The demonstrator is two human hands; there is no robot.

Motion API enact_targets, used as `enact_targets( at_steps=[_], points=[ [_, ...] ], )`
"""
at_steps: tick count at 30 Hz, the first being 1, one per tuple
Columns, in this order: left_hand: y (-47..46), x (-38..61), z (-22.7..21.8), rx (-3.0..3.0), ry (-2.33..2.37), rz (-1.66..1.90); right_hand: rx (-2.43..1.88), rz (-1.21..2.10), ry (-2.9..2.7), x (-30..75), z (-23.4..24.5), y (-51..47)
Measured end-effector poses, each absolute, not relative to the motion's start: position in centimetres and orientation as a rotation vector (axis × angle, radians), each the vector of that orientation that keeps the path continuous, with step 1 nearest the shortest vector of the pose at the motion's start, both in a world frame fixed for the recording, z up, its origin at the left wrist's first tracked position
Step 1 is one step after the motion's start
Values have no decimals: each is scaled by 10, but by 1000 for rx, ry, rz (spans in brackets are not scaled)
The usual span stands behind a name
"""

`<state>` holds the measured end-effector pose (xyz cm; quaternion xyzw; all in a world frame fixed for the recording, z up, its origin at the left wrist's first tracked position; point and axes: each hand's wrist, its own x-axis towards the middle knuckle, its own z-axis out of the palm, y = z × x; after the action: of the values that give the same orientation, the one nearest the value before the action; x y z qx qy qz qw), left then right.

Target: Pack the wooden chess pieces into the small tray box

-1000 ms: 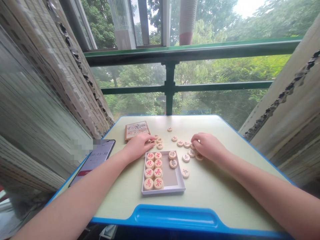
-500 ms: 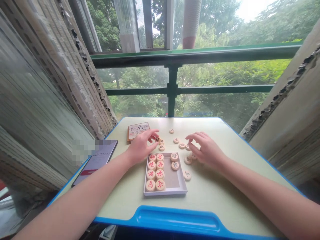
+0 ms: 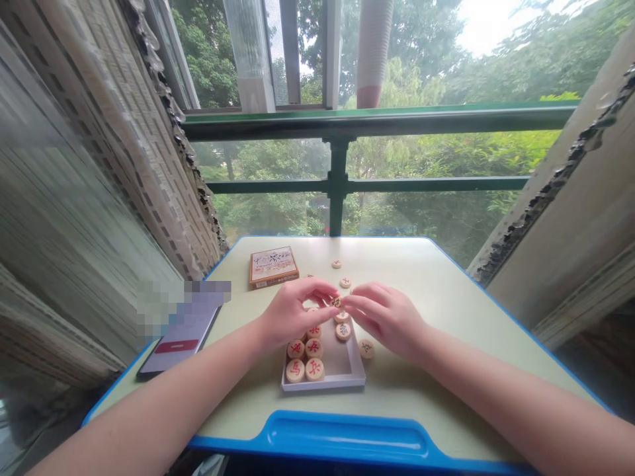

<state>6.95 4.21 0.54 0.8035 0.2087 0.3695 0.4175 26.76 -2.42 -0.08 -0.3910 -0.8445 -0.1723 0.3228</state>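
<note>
My left hand [image 3: 297, 312] pinches a round wooden Chinese chess piece [image 3: 336, 302] with a dark character, above the far part of a shallow white box tray [image 3: 325, 385]. From the other side, the fingertips of my right hand [image 3: 389, 318] close on the same piece. Inside the tray, red-marked pieces [image 3: 314, 369] fill the left side, partly hidden by my left hand. A dark-marked piece [image 3: 342, 331] lies at the tray's right, with another partly covered behind it. One loose piece [image 3: 366, 349] rests against or just beside the tray's right wall.
Further loose pieces lie beyond my hands, among them one piece [image 3: 337, 263] at the back. The printed box lid [image 3: 272, 266] is at the back left, and a phone [image 3: 181, 344] lies at the left edge. The blue-rimmed table [image 3: 421, 403] faces a window railing [image 3: 338, 185].
My left hand has brought the dark-marked piece right and nearer, over the tray. My right hand has moved left from the loose pieces to meet it. The view has shifted slightly.
</note>
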Motion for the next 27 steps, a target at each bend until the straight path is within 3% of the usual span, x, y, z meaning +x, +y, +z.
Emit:
enact_targets(
  at_steps=[20, 27],
  points=[
    [41, 67, 9, 2272, 502, 867, -883, -507, -2212, 268, 1, -27],
    [42, 67, 8, 2311, 470, 866, -913, -290, -2118, 261, 7, -35]
  ],
)
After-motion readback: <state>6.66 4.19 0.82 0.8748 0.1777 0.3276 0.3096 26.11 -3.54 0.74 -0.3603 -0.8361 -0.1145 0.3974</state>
